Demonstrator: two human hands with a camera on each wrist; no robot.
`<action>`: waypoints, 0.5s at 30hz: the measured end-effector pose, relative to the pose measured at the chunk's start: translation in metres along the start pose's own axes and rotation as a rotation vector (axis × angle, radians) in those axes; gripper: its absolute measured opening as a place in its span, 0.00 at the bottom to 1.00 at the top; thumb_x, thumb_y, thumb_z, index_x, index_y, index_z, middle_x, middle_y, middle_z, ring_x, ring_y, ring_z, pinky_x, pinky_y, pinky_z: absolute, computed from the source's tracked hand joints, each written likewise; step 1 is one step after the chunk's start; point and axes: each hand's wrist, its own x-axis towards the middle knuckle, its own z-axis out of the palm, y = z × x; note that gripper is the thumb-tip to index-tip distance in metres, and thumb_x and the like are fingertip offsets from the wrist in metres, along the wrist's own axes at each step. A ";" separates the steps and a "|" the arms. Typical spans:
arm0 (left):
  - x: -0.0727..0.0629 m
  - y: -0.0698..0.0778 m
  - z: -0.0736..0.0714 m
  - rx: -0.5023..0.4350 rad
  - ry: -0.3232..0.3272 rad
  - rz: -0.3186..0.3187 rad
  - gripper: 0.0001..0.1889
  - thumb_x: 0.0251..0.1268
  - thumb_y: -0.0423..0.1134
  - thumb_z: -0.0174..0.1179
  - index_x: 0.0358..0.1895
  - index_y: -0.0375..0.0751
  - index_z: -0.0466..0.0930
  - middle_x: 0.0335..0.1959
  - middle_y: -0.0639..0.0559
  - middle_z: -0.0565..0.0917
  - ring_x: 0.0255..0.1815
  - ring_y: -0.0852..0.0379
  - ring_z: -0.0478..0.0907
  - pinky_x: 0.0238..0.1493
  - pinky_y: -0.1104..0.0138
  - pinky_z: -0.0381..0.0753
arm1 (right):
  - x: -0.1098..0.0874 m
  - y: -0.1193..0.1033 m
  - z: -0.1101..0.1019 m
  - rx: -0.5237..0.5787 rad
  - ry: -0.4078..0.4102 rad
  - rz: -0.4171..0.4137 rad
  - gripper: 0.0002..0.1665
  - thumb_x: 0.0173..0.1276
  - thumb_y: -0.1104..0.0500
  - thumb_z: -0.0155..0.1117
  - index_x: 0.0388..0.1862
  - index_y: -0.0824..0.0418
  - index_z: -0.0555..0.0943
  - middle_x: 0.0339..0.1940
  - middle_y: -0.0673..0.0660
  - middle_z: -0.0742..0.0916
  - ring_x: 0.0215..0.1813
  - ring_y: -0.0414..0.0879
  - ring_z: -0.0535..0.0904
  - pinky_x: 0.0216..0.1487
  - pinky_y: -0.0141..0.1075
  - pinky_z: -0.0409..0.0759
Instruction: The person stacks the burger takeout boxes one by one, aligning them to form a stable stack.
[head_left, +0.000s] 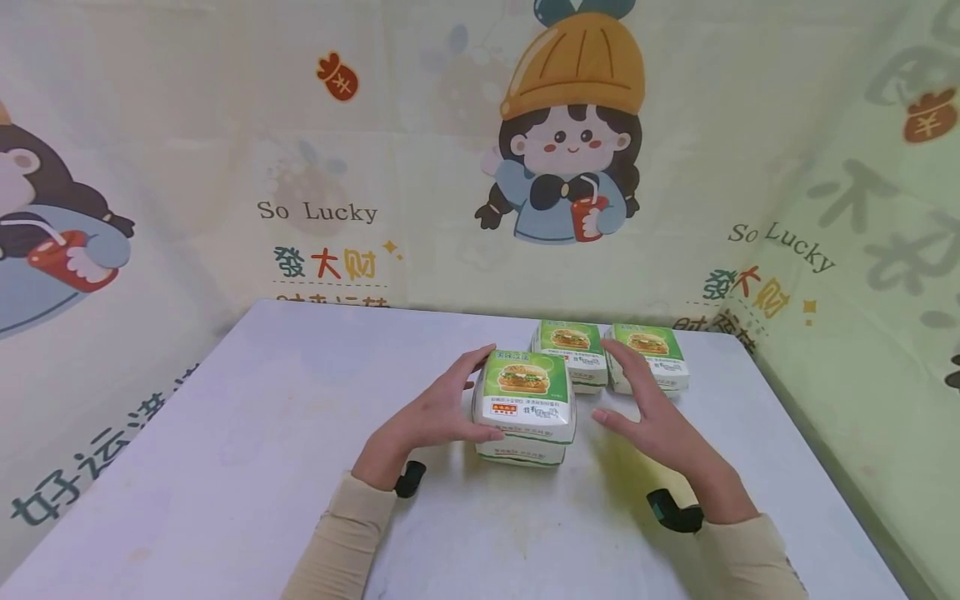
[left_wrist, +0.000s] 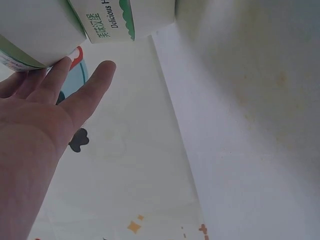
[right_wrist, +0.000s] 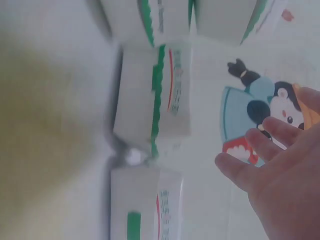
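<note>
1. A pale, smooth cloth backdrop (head_left: 435, 167), softly creased and printed with cartoon figures and lettering, runs across the back and down both sides, behind a flat white worktop (head_left: 210, 467) with faint yellowish stains.
2. At left, a beige sleeve (head_left: 341, 529) with fabric folds leads to the left hand (head_left: 435, 412). Its fingers are fairly straight and spread from the thumb, cupping the left side of a box; in the left wrist view, fingertips appear to touch its edge.
3. That is the upper box (head_left: 525, 396), squarish with rounded, slightly bulging sides, apparently of thin card. Its lid is green at the rear with a burger picture and white toward the front. It sits over a matching lower box (head_left: 521, 454), near the middle of the worktop.
4. Behind the stack, slightly right and partly hidden by it, stands the middle rear box (head_left: 588, 354), of the same shape and print.
5. Next, across a narrow gap, is the right rear box (head_left: 651, 358), its white wall banded with scalloped green.
6. The right hand (head_left: 656, 421) hovers right of the stack, fingers spread and clear of the boxes, below it another beige cuff (head_left: 750, 558).
</note>
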 end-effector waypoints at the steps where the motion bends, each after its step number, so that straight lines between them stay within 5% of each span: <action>1: 0.000 0.000 0.000 0.002 0.000 0.000 0.60 0.44 0.47 0.79 0.79 0.55 0.47 0.76 0.60 0.58 0.73 0.60 0.62 0.74 0.55 0.66 | 0.000 0.002 -0.002 -0.009 0.006 0.001 0.53 0.67 0.53 0.67 0.81 0.41 0.46 0.82 0.57 0.52 0.81 0.63 0.45 0.69 0.74 0.53; 8: 0.001 0.000 0.000 0.010 -0.007 -0.001 0.60 0.43 0.47 0.79 0.79 0.54 0.47 0.76 0.61 0.58 0.72 0.60 0.62 0.74 0.56 0.66 | -0.001 0.015 -0.016 -0.044 0.026 0.022 0.54 0.66 0.53 0.68 0.81 0.38 0.45 0.81 0.59 0.53 0.80 0.63 0.46 0.68 0.75 0.53; 15: 0.001 -0.001 0.000 0.022 0.000 0.009 0.60 0.43 0.48 0.79 0.79 0.55 0.47 0.75 0.61 0.59 0.71 0.59 0.63 0.73 0.55 0.66 | 0.001 0.025 -0.027 -0.071 0.047 0.039 0.53 0.66 0.51 0.68 0.82 0.47 0.47 0.81 0.62 0.52 0.79 0.66 0.47 0.66 0.76 0.53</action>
